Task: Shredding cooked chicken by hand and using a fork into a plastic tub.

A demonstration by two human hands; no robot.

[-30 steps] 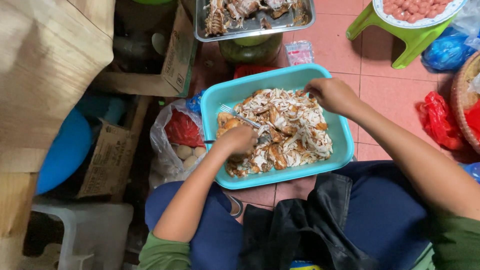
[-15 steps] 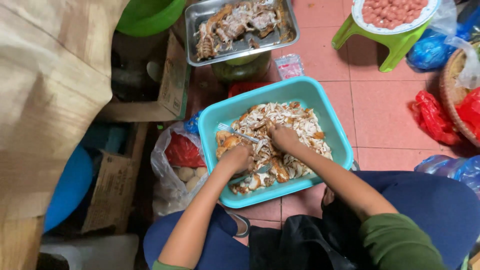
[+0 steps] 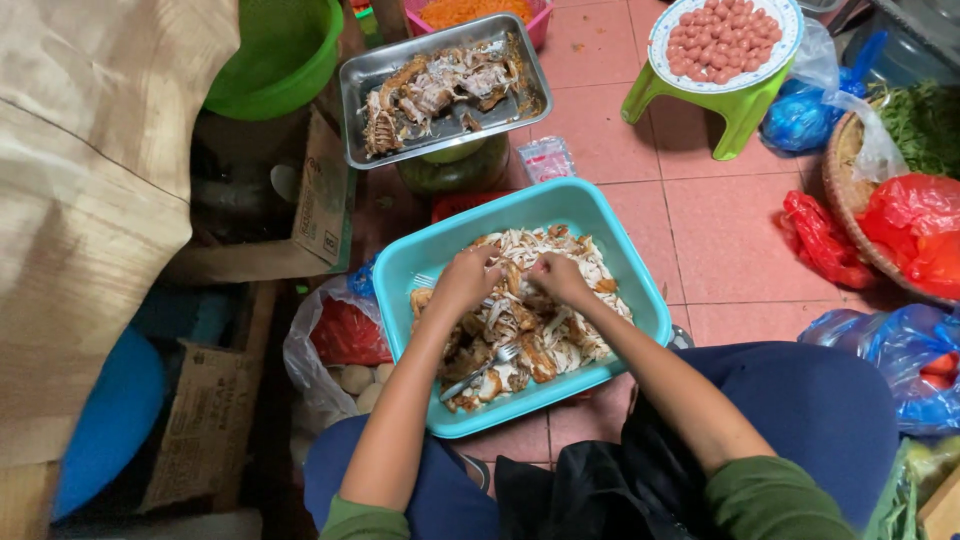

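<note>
A turquoise plastic tub (image 3: 620, 250) rests in front of my knees, filled with shredded cooked chicken (image 3: 530, 330). My left hand (image 3: 463, 281) and my right hand (image 3: 558, 277) meet over the far side of the heap, fingers pinched on a piece of meat between them. A metal fork (image 3: 480, 368) lies in the meat near the tub's front. Beyond the tub a steel tray (image 3: 370, 80) holds a picked chicken carcass (image 3: 430, 90).
A green stool (image 3: 738, 105) carries a plate of pink balls (image 3: 722, 40). A green basin (image 3: 280, 50) stands at the far left, cardboard boxes (image 3: 320, 215) beside it. Plastic bags lie left of the tub (image 3: 345, 340) and at the right, by a woven basket (image 3: 850, 200).
My right hand came from the tub's far right corner to the middle and now meets the left hand. The view has tilted to show more of the floor beyond.
</note>
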